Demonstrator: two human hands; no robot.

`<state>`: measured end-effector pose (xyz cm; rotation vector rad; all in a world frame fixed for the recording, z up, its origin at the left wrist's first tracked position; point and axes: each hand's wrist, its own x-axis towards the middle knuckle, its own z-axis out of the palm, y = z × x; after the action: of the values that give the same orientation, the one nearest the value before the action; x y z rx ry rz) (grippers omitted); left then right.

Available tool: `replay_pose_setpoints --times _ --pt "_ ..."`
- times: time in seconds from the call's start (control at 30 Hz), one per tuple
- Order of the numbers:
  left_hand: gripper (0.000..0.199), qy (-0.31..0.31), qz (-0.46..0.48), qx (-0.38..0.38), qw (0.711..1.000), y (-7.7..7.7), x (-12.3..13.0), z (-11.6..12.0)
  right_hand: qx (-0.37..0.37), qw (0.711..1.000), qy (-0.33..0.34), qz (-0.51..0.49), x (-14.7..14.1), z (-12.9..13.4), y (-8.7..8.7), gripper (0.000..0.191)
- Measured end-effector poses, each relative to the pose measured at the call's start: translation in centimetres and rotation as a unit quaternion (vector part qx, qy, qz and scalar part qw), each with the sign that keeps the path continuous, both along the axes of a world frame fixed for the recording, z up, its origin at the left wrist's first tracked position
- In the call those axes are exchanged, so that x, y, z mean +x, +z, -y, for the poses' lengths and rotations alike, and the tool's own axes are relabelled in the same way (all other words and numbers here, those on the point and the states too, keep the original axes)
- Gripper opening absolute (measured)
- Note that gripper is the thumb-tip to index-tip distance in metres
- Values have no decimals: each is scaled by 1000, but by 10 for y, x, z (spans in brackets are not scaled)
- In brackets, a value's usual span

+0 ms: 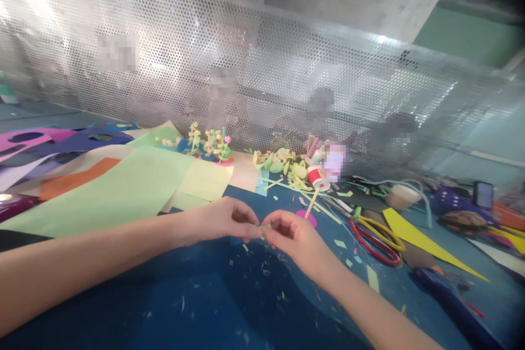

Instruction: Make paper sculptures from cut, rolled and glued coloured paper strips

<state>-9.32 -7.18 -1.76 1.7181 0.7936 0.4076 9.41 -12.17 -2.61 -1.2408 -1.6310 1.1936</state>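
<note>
My left hand (232, 220) and my right hand (296, 236) meet fingertip to fingertip over the dark blue table. Both are closed in a pinch. A tiny pale bit shows where the fingertips touch, too small and too covered to name. Just behind my right hand lies a round magenta disc (309, 219), with a thin pale yellow stick (312, 202) rising from it. Small pale scraps (339, 243) are scattered to the right of and below my hands.
Pale green sheets (118, 186) spread across the left. Scissors with red and yellow handles (379, 243) lie to the right, near a yellow sheet (430, 243) and a dark blue handled tool (451, 301). Small yellow-green cut pieces (283, 161) pile up before a perforated metal screen (172, 49).
</note>
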Motion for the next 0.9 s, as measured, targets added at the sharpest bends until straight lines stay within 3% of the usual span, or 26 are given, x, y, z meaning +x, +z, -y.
replay_pose_setpoints --times 0.27,0.53,0.9 --pt "24 78 46 12 996 -2 4 5 -24 997 -34 -70 1 -2 0 21" --pt "29 62 65 -29 996 -2 3 2 11 999 -22 -27 1 -2 -1 15" --pt "26 70 29 -79 994 5 1 3 33 998 18 -59 1 0 -2 11"
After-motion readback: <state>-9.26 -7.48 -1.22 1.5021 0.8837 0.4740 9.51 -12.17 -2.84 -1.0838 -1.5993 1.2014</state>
